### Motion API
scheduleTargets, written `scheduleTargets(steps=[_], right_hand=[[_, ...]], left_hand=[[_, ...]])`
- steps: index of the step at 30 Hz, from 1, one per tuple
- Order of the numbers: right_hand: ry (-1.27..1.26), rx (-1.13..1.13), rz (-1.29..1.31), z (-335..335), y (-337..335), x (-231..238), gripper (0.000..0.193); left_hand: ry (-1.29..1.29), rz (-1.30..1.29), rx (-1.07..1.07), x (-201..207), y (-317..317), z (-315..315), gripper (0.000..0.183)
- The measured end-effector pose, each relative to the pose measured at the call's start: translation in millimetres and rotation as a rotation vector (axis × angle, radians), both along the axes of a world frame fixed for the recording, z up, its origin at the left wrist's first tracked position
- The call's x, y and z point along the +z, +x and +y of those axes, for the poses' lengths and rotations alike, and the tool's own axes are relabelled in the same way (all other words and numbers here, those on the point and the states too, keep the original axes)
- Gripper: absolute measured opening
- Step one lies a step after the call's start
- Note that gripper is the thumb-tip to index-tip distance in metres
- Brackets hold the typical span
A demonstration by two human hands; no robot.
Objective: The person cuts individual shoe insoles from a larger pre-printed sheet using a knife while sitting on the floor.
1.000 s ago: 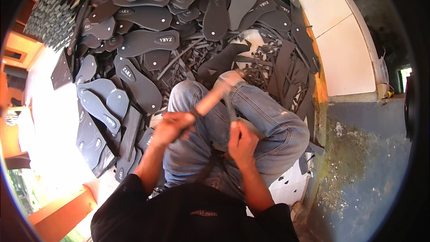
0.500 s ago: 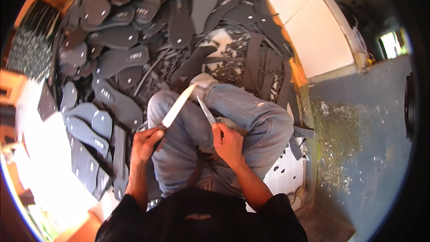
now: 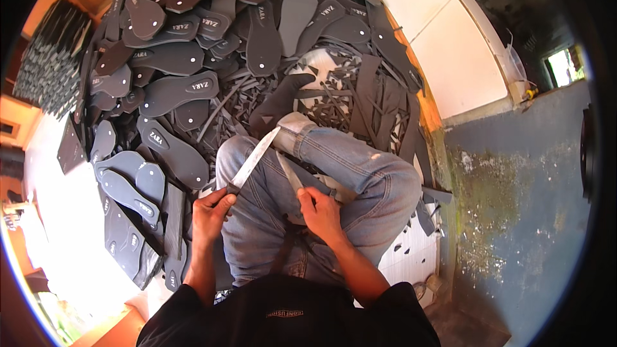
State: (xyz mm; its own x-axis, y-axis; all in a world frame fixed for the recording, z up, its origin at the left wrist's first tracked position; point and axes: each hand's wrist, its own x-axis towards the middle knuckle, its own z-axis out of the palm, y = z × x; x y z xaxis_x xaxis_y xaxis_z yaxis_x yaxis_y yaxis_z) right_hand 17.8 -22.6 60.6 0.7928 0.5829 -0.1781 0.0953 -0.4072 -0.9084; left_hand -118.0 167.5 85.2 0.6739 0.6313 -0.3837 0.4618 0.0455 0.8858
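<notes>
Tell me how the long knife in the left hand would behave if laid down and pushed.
The long knife is probably stiff: gripped at one end by the left hand, its blade shows no sag. Its flat-looking blade suggests sliding rather than rolling. The narrow tip might snag in cloth such as the jeans.

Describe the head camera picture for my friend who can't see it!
A person's left hand holds a long pale metal knife and the right hand a shorter grey metal knife, both above blue denim jeans. Flat dark grey sole-shaped pieces lie piled ahead, with small dark scraps nearby.
</notes>
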Motion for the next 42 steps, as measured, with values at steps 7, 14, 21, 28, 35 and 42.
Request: scheduleTargets(steps=[7, 14, 21, 28, 35, 42], right_hand=[[0.184, -0.121, 0.631, -19, 6, 13, 0.029], [-0.040, -0.099, -0.146, -2, 1, 12, 0.024], [0.237, -0.168, 0.550, -16, 27, 12, 0.027], [0.311, -0.305, 0.403, -28, 56, 14, 0.027], [0.357, -0.371, 0.337, -24, 89, -4, 0.027], [0.250, -0.303, 0.291, -27, 68, -18, 0.028]], left_hand=[[0.308, 0.044, 0.061, -8, -8, 1, 0.028], [-0.209, -0.066, 0.018, 4, -4, -6, 0.029], [0.240, 0.108, 0.459, -33, -23, 40, 0.038], [0.566, 0.108, 0.344, -67, -8, 62, 0.032], [0.620, -0.040, -0.209, -38, 155, 53, 0.030], [0.828, 0.220, -0.282, -80, 215, 30, 0.022]])
